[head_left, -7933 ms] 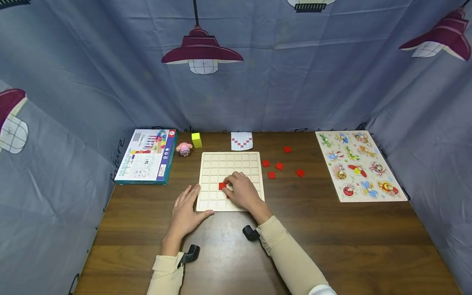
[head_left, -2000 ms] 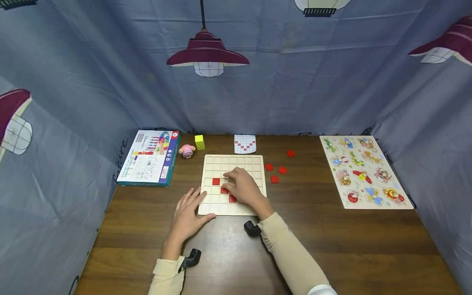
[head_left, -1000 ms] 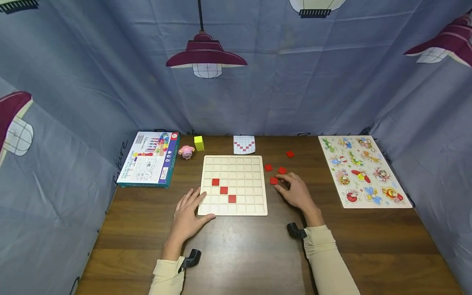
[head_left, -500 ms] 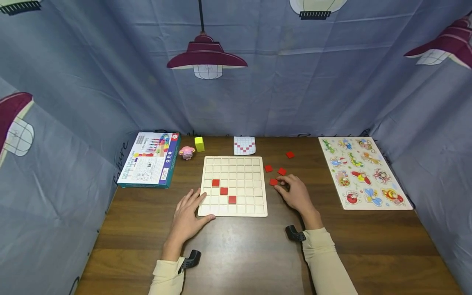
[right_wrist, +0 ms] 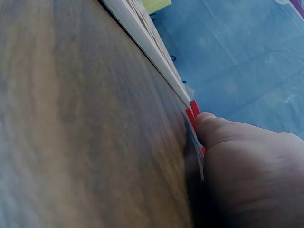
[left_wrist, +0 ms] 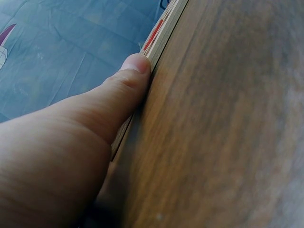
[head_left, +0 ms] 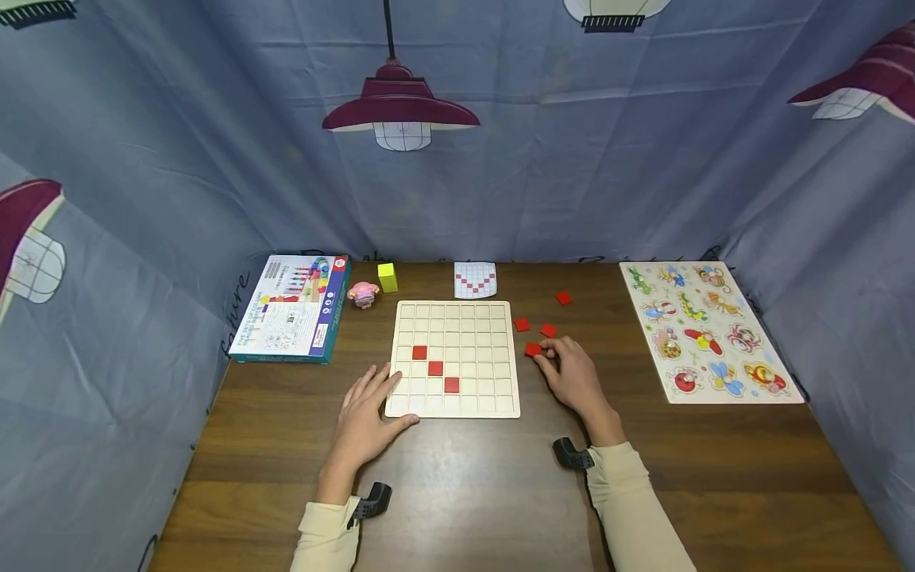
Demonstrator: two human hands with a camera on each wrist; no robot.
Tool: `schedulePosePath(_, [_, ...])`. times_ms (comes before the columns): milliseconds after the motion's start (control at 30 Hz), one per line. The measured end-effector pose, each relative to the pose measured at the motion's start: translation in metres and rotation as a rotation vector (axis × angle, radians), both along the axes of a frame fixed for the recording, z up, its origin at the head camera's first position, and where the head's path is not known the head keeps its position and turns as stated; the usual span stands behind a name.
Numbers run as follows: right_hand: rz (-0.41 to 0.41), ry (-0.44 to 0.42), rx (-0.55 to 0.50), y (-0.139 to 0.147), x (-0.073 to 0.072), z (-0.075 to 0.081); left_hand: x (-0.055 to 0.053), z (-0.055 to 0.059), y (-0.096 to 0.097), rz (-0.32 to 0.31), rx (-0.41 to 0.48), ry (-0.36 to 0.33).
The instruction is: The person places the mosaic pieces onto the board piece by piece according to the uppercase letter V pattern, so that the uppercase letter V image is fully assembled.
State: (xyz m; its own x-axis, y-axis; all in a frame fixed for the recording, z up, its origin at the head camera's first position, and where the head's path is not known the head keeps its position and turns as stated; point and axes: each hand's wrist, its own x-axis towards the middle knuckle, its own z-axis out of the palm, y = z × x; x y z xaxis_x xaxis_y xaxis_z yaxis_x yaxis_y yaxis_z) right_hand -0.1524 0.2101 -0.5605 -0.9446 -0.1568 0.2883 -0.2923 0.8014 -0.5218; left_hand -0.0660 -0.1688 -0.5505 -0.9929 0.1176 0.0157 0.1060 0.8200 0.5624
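Observation:
A cream grid board (head_left: 486, 401) lies on the table with three red square tiles in a diagonal, the lowest being a red tile (head_left: 451, 385). My left hand (head_left: 363, 417) rests spread at the board's lower left corner, fingertips over its left edge and thumb along the near edge. In the left wrist view the thumb (left_wrist: 128, 78) presses against the board's side. Right of the board, my right hand (head_left: 575, 380) pinches a red tile (head_left: 532, 349) between thumb and index finger. The right wrist view shows the thumb right at red tile edges (right_wrist: 191, 118), fingers hidden behind it.
More loose red tiles lie nearby, one of them a tile (head_left: 564, 298) farther back. A pattern card (head_left: 475, 280) with a red V stands behind the board. At left are a boxed game (head_left: 282, 310), a pink figurine (head_left: 363, 295) and a yellow block (head_left: 388, 278); at right, an insect picture board (head_left: 704, 334).
A third red tile now sits on the board, and one fewer lies beside it. My right hand has gone from the board to the loose tiles at right. The left hand stays put.

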Motion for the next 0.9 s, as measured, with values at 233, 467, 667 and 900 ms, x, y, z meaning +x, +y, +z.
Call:
schedulePosePath(233, [-0.017, -0.043, -0.018, -0.002, 0.001, 0.002, -0.001, 0.000, -0.001, 0.003, -0.004, -0.004])
schedulePosePath(467, [-0.030, -0.081, -0.041, -0.002, 0.002, 0.005, 0.000, 0.000, 0.000, 0.001, 0.004, -0.002])
schedulePosePath(667, [-0.002, -0.101, -0.056, -0.011, 0.002, 0.013, 0.001, 0.000, 0.000, 0.011, 0.008, -0.016])
schedulePosePath(900, [0.070, -0.092, -0.085, -0.034, -0.004, 0.030, 0.000, -0.001, 0.001, 0.002, 0.001, -0.010])
